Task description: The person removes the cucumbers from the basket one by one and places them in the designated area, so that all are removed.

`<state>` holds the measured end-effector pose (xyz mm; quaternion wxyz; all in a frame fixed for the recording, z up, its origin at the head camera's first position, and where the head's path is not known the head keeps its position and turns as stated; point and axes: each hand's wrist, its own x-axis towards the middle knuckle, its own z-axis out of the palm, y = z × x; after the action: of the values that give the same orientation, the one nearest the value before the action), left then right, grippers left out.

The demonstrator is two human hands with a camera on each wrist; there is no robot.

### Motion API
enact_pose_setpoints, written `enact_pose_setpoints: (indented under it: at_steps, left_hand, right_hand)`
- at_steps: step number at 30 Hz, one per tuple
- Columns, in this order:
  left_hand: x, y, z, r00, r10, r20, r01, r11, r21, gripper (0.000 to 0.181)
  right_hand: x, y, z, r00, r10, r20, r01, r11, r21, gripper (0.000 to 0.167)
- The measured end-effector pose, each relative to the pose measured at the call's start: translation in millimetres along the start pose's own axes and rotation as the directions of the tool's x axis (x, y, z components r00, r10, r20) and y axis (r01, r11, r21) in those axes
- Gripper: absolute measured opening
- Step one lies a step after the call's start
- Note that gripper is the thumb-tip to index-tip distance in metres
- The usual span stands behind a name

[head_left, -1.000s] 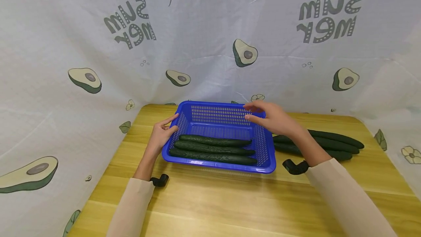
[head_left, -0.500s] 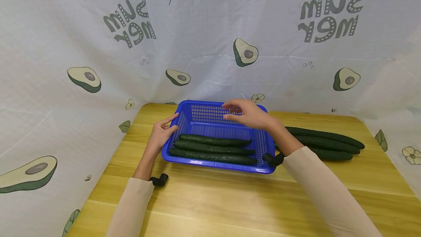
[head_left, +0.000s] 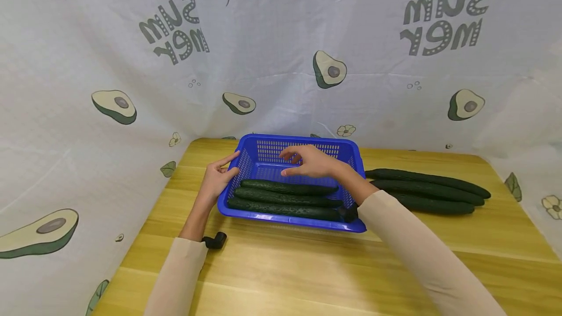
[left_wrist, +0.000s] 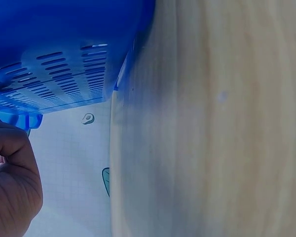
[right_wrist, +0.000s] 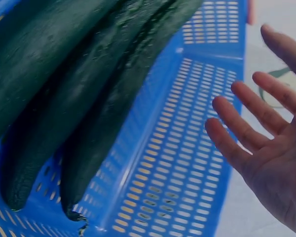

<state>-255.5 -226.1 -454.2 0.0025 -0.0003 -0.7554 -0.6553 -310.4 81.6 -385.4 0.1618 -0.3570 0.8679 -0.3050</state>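
Note:
A blue plastic basket (head_left: 298,225) sits on the table with three dark green cucumbers (head_left: 285,199) lying side by side in its near half. My left hand (head_left: 214,179) holds the basket's left rim, thumb over the edge and index finger stretched along it. In the left wrist view that hand (left_wrist: 12,182) shows curled fingers beside the basket's outer wall. Over the basket, behind the cucumbers, hovers my right hand (head_left: 309,161), its fingers loosely bent and nothing in them. The right wrist view shows its palm (right_wrist: 276,173) and spread fingers, apart from the cucumbers.
To the right of the basket, several more cucumbers (head_left: 428,190) lie together on the wooden table (head_left: 281,267), partly behind the right forearm. A white avocado-print cloth (head_left: 281,62) hangs close behind the table and along its sides.
My right hand has moved left from above the basket's right rim to over its middle, and a little lower. My left hand, the basket and the cucumbers have stayed put.

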Motion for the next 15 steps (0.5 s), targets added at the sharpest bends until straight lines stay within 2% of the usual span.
enact_pose_setpoints:
  at_steps: [15]
  left_hand:
    - [0.0,1.2,1.7,1.000,0.007,-0.020,-0.007,1.000,0.009,0.055]
  right_hand:
    - [8.5,16.2,21.8,0.994,0.044,0.096,-0.045,0.999,0.008,0.060]
